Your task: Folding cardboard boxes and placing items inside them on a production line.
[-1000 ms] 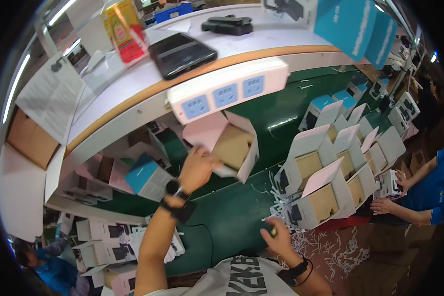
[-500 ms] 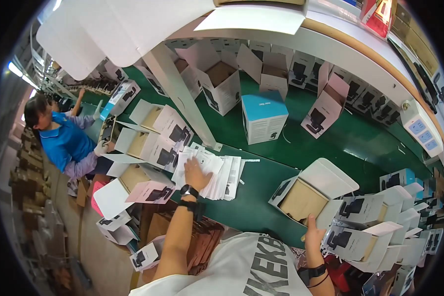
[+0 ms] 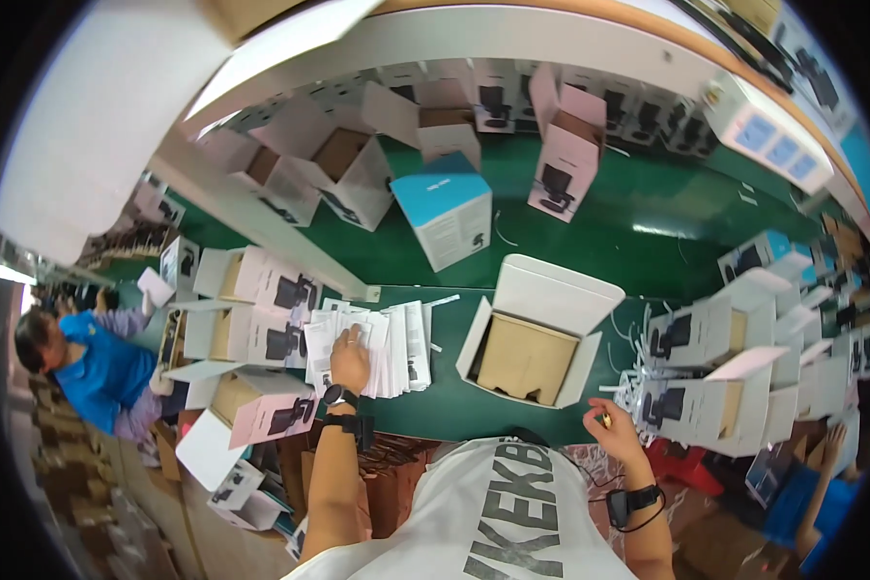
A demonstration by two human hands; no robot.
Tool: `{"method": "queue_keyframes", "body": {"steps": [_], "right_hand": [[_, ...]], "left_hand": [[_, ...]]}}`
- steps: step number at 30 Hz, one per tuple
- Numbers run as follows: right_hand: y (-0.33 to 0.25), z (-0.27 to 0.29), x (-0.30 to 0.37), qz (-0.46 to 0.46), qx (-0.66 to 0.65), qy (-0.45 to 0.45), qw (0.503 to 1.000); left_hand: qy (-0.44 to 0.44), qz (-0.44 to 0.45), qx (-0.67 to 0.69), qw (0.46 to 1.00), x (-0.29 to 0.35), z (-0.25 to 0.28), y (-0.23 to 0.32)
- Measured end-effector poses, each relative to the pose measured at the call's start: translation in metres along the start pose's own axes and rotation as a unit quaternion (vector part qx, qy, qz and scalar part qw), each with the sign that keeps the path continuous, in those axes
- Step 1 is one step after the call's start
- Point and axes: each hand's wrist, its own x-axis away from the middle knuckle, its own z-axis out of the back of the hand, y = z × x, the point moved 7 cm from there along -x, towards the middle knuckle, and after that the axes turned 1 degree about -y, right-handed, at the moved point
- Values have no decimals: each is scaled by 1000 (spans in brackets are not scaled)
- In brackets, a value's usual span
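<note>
My left hand lies on a spread pile of white printed leaflets on the green table, its fingers stretched over the top sheets. In front of me stands an open white box with its lid folded back and a brown cardboard insert inside. My right hand is by the table's near edge, to the right of that box and apart from it. Its fingers are curled round a small yellow object, too small to name.
Open boxes line the left side, and more boxes crowd the right. A closed blue-topped box stands farther back. A white post rises behind the leaflets. A co-worker in blue is at left, another person's arm at lower right.
The view has swung right. My right hand has come away from the open box, which now sits straighter in front of me. My left hand stays on the leaflets.
</note>
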Motion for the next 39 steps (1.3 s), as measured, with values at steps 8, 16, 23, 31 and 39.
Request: {"method": "queue_keyframes", "body": {"steps": [8,16,23,31,39], "right_hand": [[31,-38,2,6,15,-41,999],[34,-37,-19,-9,-88,38,995],[-6,-41,-62,-86,-143,58,984],[-56,-18,-55,36,-272,97,957],[-54,-20,-31,25,-285,147,947]], "left_hand": [[21,124,252,960,-20,30,24],[170,21,743,647,-71,246,192],[45,-210,594,775,-96,180,273],[82,-260,488,829,-101,182,268],[-71,-374,258,888,-87,180,310]]}}
